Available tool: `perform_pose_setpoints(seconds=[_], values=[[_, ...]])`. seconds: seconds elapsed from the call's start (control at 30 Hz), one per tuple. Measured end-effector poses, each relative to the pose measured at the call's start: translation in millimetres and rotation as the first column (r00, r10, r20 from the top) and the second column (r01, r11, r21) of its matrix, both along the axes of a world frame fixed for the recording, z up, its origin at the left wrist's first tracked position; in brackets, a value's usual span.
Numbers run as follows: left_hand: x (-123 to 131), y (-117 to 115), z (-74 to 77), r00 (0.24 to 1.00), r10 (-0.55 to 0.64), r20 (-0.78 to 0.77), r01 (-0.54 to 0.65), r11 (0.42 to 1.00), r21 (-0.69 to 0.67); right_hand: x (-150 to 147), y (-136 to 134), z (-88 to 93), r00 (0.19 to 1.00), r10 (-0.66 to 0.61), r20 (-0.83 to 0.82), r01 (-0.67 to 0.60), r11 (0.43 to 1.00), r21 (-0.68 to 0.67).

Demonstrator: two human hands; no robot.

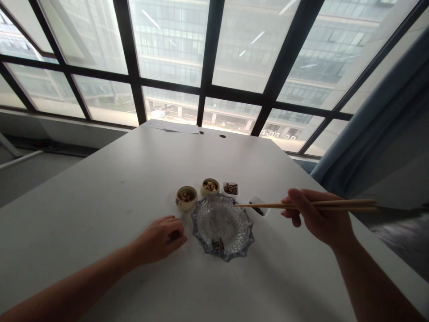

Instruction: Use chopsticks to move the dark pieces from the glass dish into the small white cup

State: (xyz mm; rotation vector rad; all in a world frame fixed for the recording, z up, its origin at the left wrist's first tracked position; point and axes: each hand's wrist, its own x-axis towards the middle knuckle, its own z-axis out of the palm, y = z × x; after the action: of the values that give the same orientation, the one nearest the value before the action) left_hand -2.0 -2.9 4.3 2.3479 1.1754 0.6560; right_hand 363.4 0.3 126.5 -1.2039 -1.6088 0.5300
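Note:
My right hand [318,214] grips a pair of wooden chopsticks [275,205], their tips close together over the far right rim of a clear glass dish [246,235] with a scalloped edge. Whether the tips pinch anything is too small to tell. Several dark brown strips [217,244] lie at the near side of the dish. To its left, my left hand [166,237] rests on the table with loosely curled fingers, apart from the dish; nothing shows in it.
Behind the glass dish stand two small cream cups [183,207] with brownish pieces inside, and a white dish [231,196] of dark strips. Another white dish [266,210] with dark bits sits under the chopsticks. Papers [174,127] lie at the white table's [140,179] far edge.

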Motion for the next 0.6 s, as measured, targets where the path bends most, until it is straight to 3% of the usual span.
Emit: perform_pose_setpoints(seconds=[0.17,0.4,0.47,0.6], values=[[0,1,-0.7,1.000,-0.003,-0.002,0.003,1.000,0.010,3,-10,6.1,0.970,-0.003,0.243,-0.022,0.995,0.101],[0,0,0.0,1.000,0.006,0.005,-0.006,1.000,0.003,4,-13,11.0,0.949,-0.052,0.310,0.010,0.991,0.134],[0,-1,0.3,1.000,0.008,0.000,-0.008,1.000,0.004,3,-12,10.5,0.950,-0.012,0.311,-0.024,0.993,0.113],[0,-1,0.5,1.000,0.007,-0.002,-0.007,1.000,0.000,2,-10,6.6,0.922,0.194,0.335,-0.209,0.978,0.009]])
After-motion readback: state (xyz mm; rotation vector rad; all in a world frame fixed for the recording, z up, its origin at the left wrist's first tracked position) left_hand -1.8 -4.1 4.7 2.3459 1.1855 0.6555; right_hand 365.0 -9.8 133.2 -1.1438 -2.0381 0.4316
